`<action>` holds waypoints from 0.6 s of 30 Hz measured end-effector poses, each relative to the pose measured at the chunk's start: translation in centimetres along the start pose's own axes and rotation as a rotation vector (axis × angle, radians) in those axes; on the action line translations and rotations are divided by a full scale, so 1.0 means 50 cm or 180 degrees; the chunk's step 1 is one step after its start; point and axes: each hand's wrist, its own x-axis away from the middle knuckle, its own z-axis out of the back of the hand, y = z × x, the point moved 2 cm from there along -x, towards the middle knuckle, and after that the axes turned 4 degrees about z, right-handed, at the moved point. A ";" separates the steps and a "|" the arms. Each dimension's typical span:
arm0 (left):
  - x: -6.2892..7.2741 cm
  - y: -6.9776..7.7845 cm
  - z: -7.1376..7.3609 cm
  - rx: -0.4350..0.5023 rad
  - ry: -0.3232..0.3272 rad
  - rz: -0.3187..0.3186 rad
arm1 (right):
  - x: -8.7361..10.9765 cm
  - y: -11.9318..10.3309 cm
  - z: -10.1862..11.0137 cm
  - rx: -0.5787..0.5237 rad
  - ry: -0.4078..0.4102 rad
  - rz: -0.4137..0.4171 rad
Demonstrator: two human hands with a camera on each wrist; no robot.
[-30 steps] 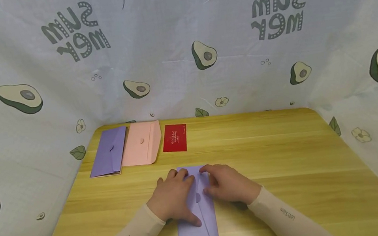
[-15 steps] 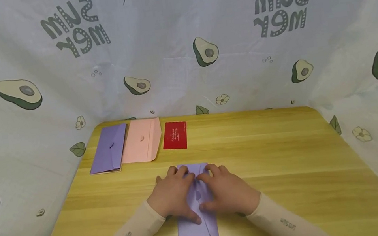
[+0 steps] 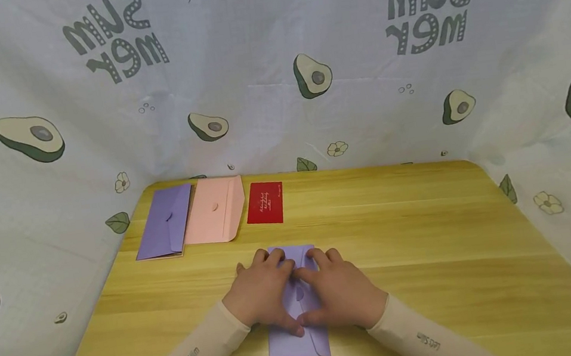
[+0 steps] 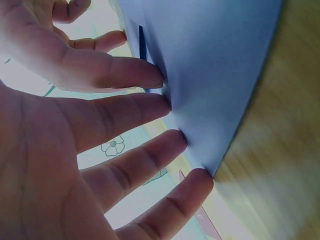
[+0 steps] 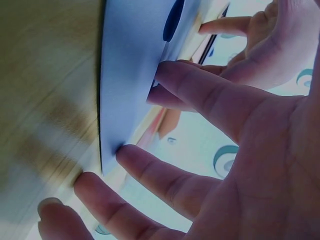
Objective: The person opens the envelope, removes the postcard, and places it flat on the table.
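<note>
A light purple envelope [image 3: 293,346] lies lengthwise on the table, its flap side up, with a half-round notch at the flap's middle. Over its left part spreads my left hand [image 3: 260,292]; in the left wrist view several extended fingertips [image 4: 177,137] press on the envelope [image 4: 215,65]. From the right, my right hand [image 3: 348,293] reaches across the flap, its thumb close to the left thumb. The right wrist view has the index fingertip [image 5: 167,72] and middle fingertip [image 5: 125,152] touching the envelope [image 5: 125,55], while another finger reaches past its edge to the wood. Both hands partly hide the flap.
At the table's back left, a darker purple envelope [image 3: 161,224] lies beside a pink envelope [image 3: 209,212]. A red card [image 3: 265,203] with white writing lies to their right. The wooden table [image 3: 433,230] ends at an avocado-printed curtain [image 3: 248,56].
My right hand has moved left from the envelope's right side onto its flap, bringing its fingers and thumb up to the left hand. The left hand has stayed in place.
</note>
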 end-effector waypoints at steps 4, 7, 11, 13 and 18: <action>-0.002 -0.002 -0.001 -0.0001 -0.0011 0.0009 | -0.001 0.000 -0.003 0.0051 0.0048 0.0018; -0.003 -0.002 -0.001 0.0012 -0.0014 0.0023 | -0.001 0.001 -0.003 0.0036 0.0052 0.0001; -0.002 -0.001 -0.002 0.0019 -0.0034 0.0037 | -0.002 0.003 -0.005 -0.0009 0.0037 -0.0028; 0.000 -0.001 -0.002 0.0021 -0.0035 0.0040 | -0.003 0.004 -0.006 -0.0058 0.0042 -0.0023; -0.001 0.000 0.000 0.0037 -0.0010 0.0025 | -0.006 0.008 -0.008 -0.0131 0.0116 0.0030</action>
